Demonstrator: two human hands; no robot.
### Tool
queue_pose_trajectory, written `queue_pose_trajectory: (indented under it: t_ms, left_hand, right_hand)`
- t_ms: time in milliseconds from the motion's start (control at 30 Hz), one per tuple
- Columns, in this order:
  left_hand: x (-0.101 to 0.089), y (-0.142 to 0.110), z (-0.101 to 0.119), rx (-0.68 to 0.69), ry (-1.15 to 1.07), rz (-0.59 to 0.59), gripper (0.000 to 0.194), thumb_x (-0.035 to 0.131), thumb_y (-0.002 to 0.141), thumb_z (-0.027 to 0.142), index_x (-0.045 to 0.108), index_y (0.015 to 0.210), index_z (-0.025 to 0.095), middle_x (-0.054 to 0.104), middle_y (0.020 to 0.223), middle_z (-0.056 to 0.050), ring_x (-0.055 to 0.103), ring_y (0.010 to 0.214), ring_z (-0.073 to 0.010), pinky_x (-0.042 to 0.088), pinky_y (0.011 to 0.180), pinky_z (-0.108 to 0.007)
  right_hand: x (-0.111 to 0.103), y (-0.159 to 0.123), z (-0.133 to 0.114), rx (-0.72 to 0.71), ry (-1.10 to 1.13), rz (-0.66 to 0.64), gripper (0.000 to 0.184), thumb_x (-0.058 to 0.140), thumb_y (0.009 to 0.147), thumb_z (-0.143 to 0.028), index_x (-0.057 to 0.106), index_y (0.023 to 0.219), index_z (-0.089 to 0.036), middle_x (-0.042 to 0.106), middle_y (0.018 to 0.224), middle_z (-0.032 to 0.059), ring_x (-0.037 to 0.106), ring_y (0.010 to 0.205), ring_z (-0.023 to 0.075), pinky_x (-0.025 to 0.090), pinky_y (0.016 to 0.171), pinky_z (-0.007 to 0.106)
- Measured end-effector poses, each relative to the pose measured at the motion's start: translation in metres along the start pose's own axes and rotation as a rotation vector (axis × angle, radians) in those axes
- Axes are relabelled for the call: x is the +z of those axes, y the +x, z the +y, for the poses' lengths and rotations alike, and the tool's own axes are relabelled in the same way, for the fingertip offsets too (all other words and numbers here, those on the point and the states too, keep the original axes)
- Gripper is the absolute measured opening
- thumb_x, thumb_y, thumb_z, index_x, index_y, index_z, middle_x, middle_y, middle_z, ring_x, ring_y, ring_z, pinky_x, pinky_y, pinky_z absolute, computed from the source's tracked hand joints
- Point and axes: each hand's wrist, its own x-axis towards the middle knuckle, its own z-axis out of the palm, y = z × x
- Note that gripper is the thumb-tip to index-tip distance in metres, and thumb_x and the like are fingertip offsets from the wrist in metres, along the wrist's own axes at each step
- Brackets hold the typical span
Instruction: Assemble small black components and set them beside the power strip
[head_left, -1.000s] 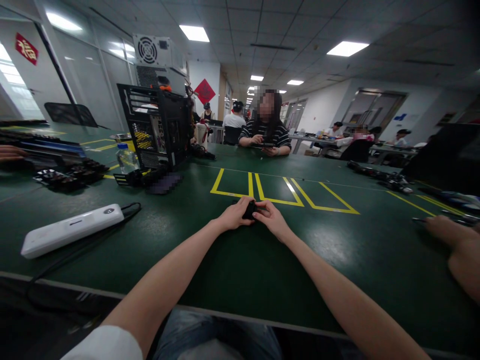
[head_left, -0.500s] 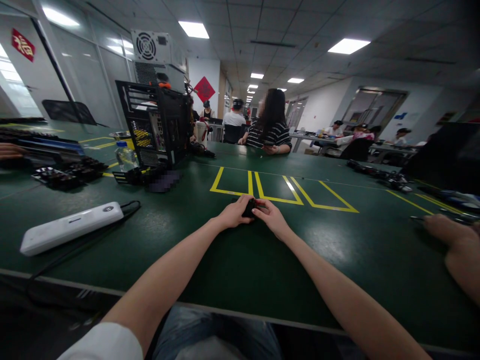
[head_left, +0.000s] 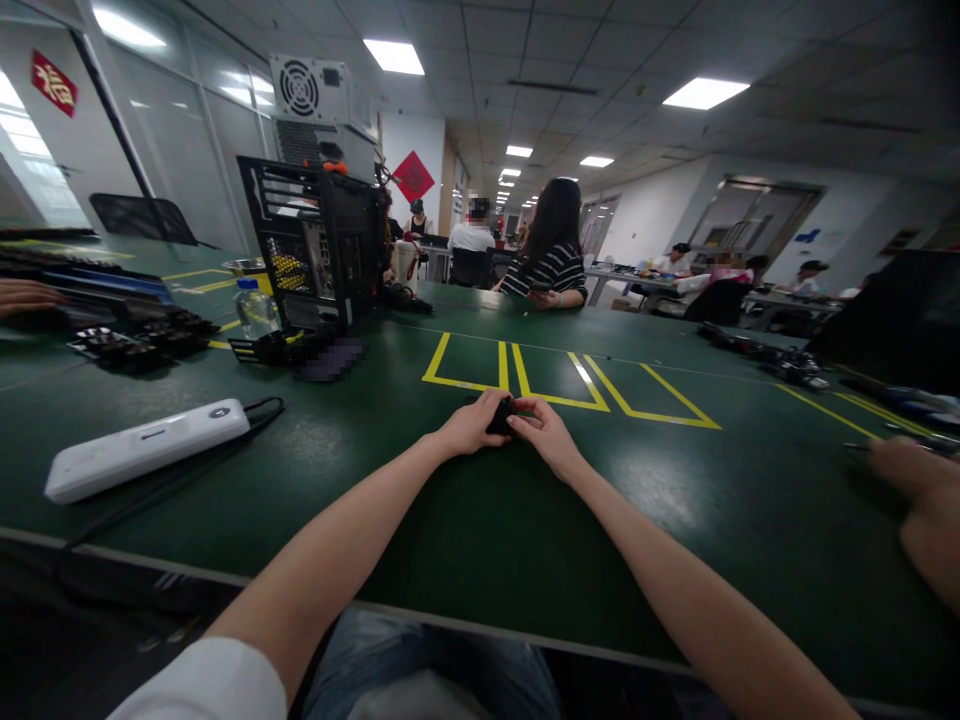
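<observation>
A small black object sits between my two hands over the green table; its kind is too small and too covered to make out. My left hand is closed around it from the left, thumb on the near side. From the right, my right hand pinches at its edge with thumb and index finger. Just beyond my hands, yellow tape outlines mark the tabletop.
On the left lies a white power-bank-like device with a black cable. Behind it stand an open computer case, a plastic bottle and black parts. Another person's hand is at the right edge. A person in stripes sits opposite.
The view has shifted slightly, so the surroundings appear a little further right. My hands keep the same grip on the black object. The person opposite has turned the head.
</observation>
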Motion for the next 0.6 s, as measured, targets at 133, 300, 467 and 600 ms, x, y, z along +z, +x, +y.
queue_pose_trajectory:
  t_ms: [133, 300, 467, 600]
  left_hand:
    - [0.0019, 0.0004, -0.0025, 0.0, -0.014, 0.001, 0.059, 0.059, 0.067, 0.032, 0.027, 0.116, 0.022, 0.038, 0.119, -0.008, 0.049, 0.1, -0.0242, 0.043, 0.08, -0.039]
    - [0.0043, 0.0012, -0.0047, -0.008, -0.016, -0.002, 0.061, 0.059, 0.067, 0.032, 0.026, 0.118, 0.022, 0.036, 0.121, -0.009, 0.047, 0.103, -0.0243, 0.042, 0.082, -0.039]
    - [0.0048, 0.0019, -0.0051, 0.003, -0.004, 0.007, 0.06, 0.058, 0.067, 0.033, 0.026, 0.117, 0.022, 0.036, 0.121, -0.009, 0.047, 0.103, -0.0243, 0.042, 0.082, -0.038]
    - [0.0048, 0.0024, -0.0053, 0.008, 0.001, 0.005, 0.061, 0.059, 0.067, 0.033, 0.026, 0.117, 0.021, 0.038, 0.119, -0.009, 0.047, 0.102, -0.0244, 0.042, 0.082, -0.039]
  right_hand:
    - [-0.0019, 0.0001, 0.0028, 0.009, -0.028, -0.038, 0.031, 0.06, 0.067, -0.028, 0.051, 0.096, -0.021, 0.055, 0.101, 0.0029, 0.054, 0.094, 0.0179, 0.042, 0.086, 0.036]
    - [-0.0025, -0.003, 0.0036, -0.05, 0.0, -0.087, 0.03, 0.062, 0.065, -0.023, 0.049, 0.093, -0.022, 0.052, 0.101, 0.001, 0.053, 0.097, 0.0167, 0.042, 0.087, 0.033]
    - [-0.0006, -0.0032, 0.0022, -0.057, -0.009, -0.055, 0.021, 0.058, 0.069, -0.026, 0.05, 0.088, -0.021, 0.053, 0.094, 0.0009, 0.056, 0.088, 0.0147, 0.045, 0.082, 0.032]
    - [-0.0005, -0.0019, 0.0019, -0.054, -0.029, -0.036, 0.029, 0.059, 0.068, -0.025, 0.049, 0.096, -0.022, 0.053, 0.1, 0.0022, 0.054, 0.095, 0.0159, 0.043, 0.087, 0.033]
